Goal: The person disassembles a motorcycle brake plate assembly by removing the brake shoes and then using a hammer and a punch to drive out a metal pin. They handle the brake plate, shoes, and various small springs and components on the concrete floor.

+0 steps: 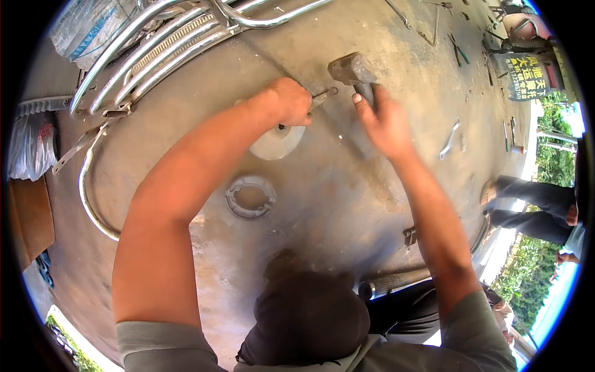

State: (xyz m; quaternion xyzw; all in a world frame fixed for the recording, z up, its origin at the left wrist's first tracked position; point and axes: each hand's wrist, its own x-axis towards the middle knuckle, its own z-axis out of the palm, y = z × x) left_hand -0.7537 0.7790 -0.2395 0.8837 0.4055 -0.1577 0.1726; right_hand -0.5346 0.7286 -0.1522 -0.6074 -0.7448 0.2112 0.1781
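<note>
My left hand (291, 102) is closed over a thin metal rod (325, 93) whose small ring end sticks out to the right. Under that hand lies a pale round metal plate (277, 147) with a dark centre, partly hidden by my fingers. In my right hand (385, 121) a hammer (351, 69) is gripped by its handle, its heavy blocky head raised just right of and beyond the rod's ring. Nearer to me, a pair of curved brake shoes (250, 197) forms a ring on the floor.
Bent chrome bars (164, 53) stand at the far left before a white sack (93, 31). A wrench (450, 139) lies to the right, with pliers (458, 49) beyond. A metal cylinder (390, 283) rests near my leg. Another person's legs (533, 208) are at the right edge.
</note>
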